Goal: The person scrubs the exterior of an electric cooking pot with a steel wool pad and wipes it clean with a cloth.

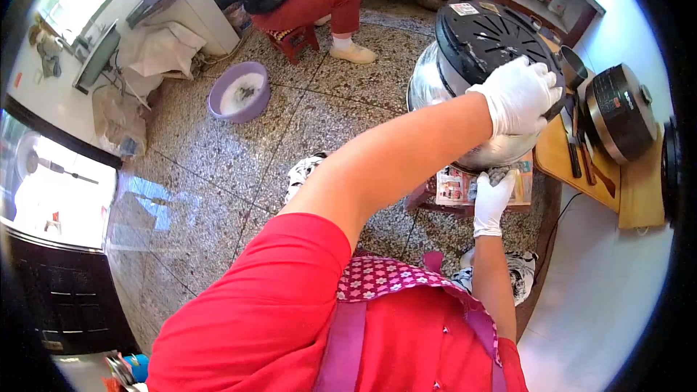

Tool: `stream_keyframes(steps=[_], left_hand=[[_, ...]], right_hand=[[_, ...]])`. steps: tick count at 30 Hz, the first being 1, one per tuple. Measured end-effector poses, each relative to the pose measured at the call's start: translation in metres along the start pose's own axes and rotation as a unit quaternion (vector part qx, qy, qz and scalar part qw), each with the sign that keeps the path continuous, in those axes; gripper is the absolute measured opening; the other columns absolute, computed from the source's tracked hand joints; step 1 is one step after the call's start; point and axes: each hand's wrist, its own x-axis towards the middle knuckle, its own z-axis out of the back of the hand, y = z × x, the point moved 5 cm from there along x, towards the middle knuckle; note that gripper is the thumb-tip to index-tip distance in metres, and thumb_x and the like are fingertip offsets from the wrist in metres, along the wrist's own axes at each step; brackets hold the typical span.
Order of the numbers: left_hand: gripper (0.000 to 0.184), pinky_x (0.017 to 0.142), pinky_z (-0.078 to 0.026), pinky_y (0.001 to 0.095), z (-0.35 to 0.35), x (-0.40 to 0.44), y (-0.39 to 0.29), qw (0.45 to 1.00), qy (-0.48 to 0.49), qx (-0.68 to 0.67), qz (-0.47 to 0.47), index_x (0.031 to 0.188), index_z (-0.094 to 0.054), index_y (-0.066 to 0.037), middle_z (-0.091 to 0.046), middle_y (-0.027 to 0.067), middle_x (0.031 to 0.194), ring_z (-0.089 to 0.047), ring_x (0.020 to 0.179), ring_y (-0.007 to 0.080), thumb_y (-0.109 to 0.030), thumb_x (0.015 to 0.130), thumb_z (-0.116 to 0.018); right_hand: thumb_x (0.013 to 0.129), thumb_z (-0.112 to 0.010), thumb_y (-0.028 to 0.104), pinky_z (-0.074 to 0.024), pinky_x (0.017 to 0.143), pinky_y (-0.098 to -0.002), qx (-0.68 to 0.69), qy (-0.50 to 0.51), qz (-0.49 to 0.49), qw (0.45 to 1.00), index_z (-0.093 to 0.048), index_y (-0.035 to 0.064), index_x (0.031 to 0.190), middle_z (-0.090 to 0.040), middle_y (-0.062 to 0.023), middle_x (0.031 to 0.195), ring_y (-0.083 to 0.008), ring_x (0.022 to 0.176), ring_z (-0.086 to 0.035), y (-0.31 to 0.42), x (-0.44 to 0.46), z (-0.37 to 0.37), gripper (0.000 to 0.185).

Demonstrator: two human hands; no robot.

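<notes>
My left hand (517, 94), in a white glove, reaches across and grips the rim of a tipped electric cooker (428, 76). Its black slotted base faces up toward me, and its body is shiny silver. Lower down, my right hand (494, 202), also gloved, has its fingers closed around a grey scouring pad (499, 173) by the cooker's lower side. The pad is mostly covered by the fingers. Under the cooker is a low stool (457, 209) topped with printed paper (451, 187).
A wooden board (555, 149) at right holds knives (573, 156) and a black rice cooker (621, 112). A purple basin (239, 92) with suds sits on the speckled floor. Another person (308, 3) sits on a red stool (294, 42) at the back.
</notes>
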Motion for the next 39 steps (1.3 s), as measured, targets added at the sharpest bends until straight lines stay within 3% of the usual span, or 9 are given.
stream_keyframes(steps=[16,26,27,32,34,36,37,38,39], left_hand=[[0.046,0.102,-0.039,0.0459,0.008,-0.095,-0.016,0.973,-0.207,-0.096,0.043,0.114,-0.062,-0.003,-0.062,0.0103,0.110,-0.054,0.114,0.0286,-0.024,0.073,-0.068],[0.029,0.080,-0.048,0.0416,-0.084,-0.197,-0.021,0.951,0.265,-0.069,0.145,0.091,-0.068,-0.011,-0.063,0.0065,0.088,-0.062,0.091,0.0257,-0.034,0.075,-0.068],[0.026,0.078,-0.049,0.0429,-0.090,-0.198,-0.019,0.956,0.244,-0.074,0.144,0.089,-0.068,-0.010,-0.063,0.0077,0.088,-0.063,0.089,0.0270,-0.033,0.076,-0.067],[0.018,0.075,-0.049,0.0454,-0.059,-0.195,-0.010,0.965,0.066,-0.134,0.216,0.082,-0.066,-0.004,-0.064,0.0142,0.086,-0.062,0.084,0.0347,-0.022,0.078,-0.068],[0.022,0.074,-0.048,0.0462,-0.030,-0.196,-0.004,0.955,-0.051,-0.088,0.277,0.081,-0.066,-0.003,-0.063,0.0164,0.080,-0.061,0.081,0.0367,-0.021,0.072,-0.073],[0.028,0.081,-0.048,0.0446,-0.028,-0.206,0.019,0.921,-0.074,-0.030,0.381,0.093,-0.067,-0.001,-0.065,0.0188,0.091,-0.061,0.090,0.0350,-0.013,0.068,-0.072],[0.049,0.090,-0.047,0.0419,-0.077,-0.249,0.049,0.839,-0.225,-0.207,0.449,0.117,-0.058,0.006,-0.061,0.0249,0.114,-0.059,0.105,0.0332,-0.010,0.072,-0.070],[0.065,0.099,-0.044,0.0382,-0.113,-0.283,0.079,0.813,-0.172,-0.199,0.519,0.135,-0.043,0.010,-0.049,0.0257,0.135,-0.052,0.120,0.0303,-0.012,0.078,-0.067],[0.070,0.105,-0.039,0.0360,-0.164,-0.319,0.099,0.617,-0.191,-0.438,0.625,0.144,-0.032,0.008,-0.048,0.0225,0.137,-0.048,0.125,0.0305,-0.013,0.085,-0.063]], right_hand=[[0.078,-0.065,-0.003,-0.0392,0.102,-0.0358,-0.018,0.012,0.029,0.999,-0.041,-0.0126,0.129,-0.056,-0.0240,0.125,-0.0305,0.116,-0.054,0.003,0.011,-0.009,0.057],[0.075,-0.057,-0.004,-0.0415,0.098,-0.0381,0.000,0.010,0.067,0.998,-0.050,-0.0103,0.120,-0.060,-0.0210,0.116,-0.0310,0.107,-0.057,0.000,0.013,-0.009,0.046],[0.074,-0.055,-0.006,-0.0411,0.100,-0.0373,-0.013,0.057,-0.036,0.998,-0.049,-0.0088,0.121,-0.060,-0.0186,0.115,-0.0289,0.105,-0.057,0.006,0.010,-0.009,0.047],[0.072,-0.058,0.004,-0.0359,0.103,-0.0445,-0.086,0.011,0.047,0.995,-0.050,-0.0121,0.116,-0.056,-0.0297,0.113,-0.0418,0.109,-0.052,-0.017,0.015,-0.005,0.047],[0.073,-0.052,-0.003,-0.0463,0.085,-0.0417,-0.173,-0.050,0.109,0.978,-0.053,-0.0062,0.099,-0.060,-0.0204,0.094,-0.0338,0.088,-0.057,-0.001,0.004,-0.003,0.027],[0.072,-0.050,-0.001,-0.0432,0.088,-0.0478,-0.177,-0.062,0.138,0.973,-0.053,-0.0064,0.098,-0.057,-0.0279,0.095,-0.0446,0.095,-0.054,0.012,0.003,0.001,0.027],[0.071,-0.050,0.001,-0.0413,0.090,-0.0500,-0.138,-0.123,0.181,0.966,-0.053,-0.0065,0.099,-0.056,-0.0291,0.094,-0.0476,0.096,-0.052,0.016,0.003,0.004,0.029],[0.070,-0.052,0.003,-0.0403,0.091,-0.0512,-0.208,-0.144,0.180,0.951,-0.053,-0.0071,0.098,-0.056,-0.0294,0.095,-0.0476,0.096,-0.052,-0.001,0.002,-0.004,0.030],[0.071,-0.054,0.006,-0.0388,0.098,-0.0493,-0.210,-0.114,0.117,0.964,-0.051,-0.0113,0.111,-0.055,-0.0331,0.108,-0.0483,0.106,-0.051,-0.015,0.004,-0.009,0.044]])
